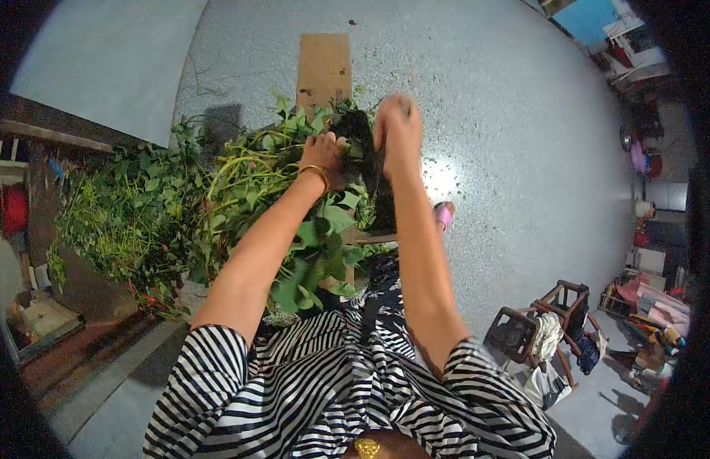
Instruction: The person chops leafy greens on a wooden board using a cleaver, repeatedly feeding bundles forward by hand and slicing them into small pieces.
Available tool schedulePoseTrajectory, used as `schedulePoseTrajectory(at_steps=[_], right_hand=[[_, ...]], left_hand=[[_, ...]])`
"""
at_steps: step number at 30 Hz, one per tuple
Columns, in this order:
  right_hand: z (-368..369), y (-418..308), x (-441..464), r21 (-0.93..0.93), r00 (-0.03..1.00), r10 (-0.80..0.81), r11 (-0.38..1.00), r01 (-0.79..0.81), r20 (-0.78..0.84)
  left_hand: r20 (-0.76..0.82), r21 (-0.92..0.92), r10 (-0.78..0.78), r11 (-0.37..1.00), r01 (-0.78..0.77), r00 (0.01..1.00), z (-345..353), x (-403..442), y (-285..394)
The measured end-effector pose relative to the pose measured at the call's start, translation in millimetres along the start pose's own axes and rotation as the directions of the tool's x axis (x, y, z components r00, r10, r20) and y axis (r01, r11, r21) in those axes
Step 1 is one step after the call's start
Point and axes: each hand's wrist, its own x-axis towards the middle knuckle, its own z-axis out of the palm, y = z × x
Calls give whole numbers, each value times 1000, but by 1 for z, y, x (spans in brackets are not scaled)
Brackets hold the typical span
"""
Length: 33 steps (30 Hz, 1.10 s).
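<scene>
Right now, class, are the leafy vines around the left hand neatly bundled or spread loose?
The vines are spread loose: stems and leaves point several ways around the left hand.

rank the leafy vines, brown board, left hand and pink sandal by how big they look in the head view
1. Leafy vines, clearly largest
2. Brown board, visible part only
3. Left hand, nearer the camera than the board
4. Pink sandal

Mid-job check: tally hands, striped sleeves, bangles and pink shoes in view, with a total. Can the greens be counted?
Hands: 2 (left hand, right hand)
Striped sleeves: 2
Bangle: 1
Pink shoe: 1
Total: 6
Greens: too tangled to count.
</scene>
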Motion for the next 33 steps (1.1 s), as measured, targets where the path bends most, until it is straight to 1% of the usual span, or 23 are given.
schedulePoseTrajectory(at_steps=[1,2,4,5,7,8,9,11,14,15,17,18,20,21,22,23,25,26,28,29,30,31,33], right_hand=[[-6,30,-29,-31,999,-40,999,40,-8],[-17,61,-55,-31,994,-100,994,101,42],[-19,70,-65,-29,983,-157,987,160,100],[-21,72,-54,-58,991,-85,994,91,106],[-18,48,-36,-76,997,63,995,-59,45],[-13,22,-18,-137,996,88,987,-83,33],[-15,7,6,-63,977,112,993,-102,182],[-1,-14,51,-91,973,194,979,-183,127],[12,-16,119,-64,935,332,943,-326,128],[14,-15,126,-60,935,333,943,-328,125],[22,-16,128,15,943,310,949,-314,120],[23,-15,118,9,955,280,959,-282,100],[16,-9,71,-26,994,84,996,-82,66],[6,-3,41,-16,998,37,999,-36,49],[-4,6,7,-4,999,-12,1000,12,34],[-10,25,-27,-19,999,-43,999,43,19],[-28,79,-69,-150,993,-68,985,83,101],[-29,76,-74,-149,992,-70,985,86,106],[-25,60,-83,-442,998,-49,895,65,48],[-22,52,-92,-443,998,-48,895,57,31],[-12,42,-93,-638,915,-401,690,342,57],[-3,34,-97,-779,718,-677,362,512,158],[19,30,-91,-551,685,-682,479,683,255]], left_hand=[[73,-74,-19,997,25,997,-11,5,2],[108,-68,-12,997,20,994,-17,5,0],[145,-43,-22,999,28,989,-12,7,1],[141,-31,-29,999,34,990,-9,6,-4],[-22,31,46,999,-45,999,-5,-17,7],[87,-14,58,998,-57,995,-32,-34,12],[165,142,87,984,-111,982,-40,-43,15],[201,28,66,997,-73,977,-54,-49,23],[195,18,92,995,-98,976,-34,-38,16],[198,20,96,995,-102,975,-37,-30,14],[318,-24,60,998,-55,946,-46,-10,10],[209,-70,13,998,2,978,-43,-9,11],[228,-101,11,995,12,974,-50,-6,12],[246,-121,0,992,31,969,-53,-8,12],[67,-76,-29,997,34,997,-40,-12,16],[62,-74,-28,997,33,998,-26,-9,16],[-22,-144,-71,987,67,997,-7,2,13],[-155,-145,-102,986,79,983,-3,-1,16],[-205,-175,-98,983,62,974,4,1,11],[-249,-217,-88,976,33,964,7,0,12],[-191,-246,-68,969,19,979,1,-2,11],[-139,-200,-13,980,-15,990,-3,-4,9],[-167,-212,-4,977,-31,986,-1,-4,9]])
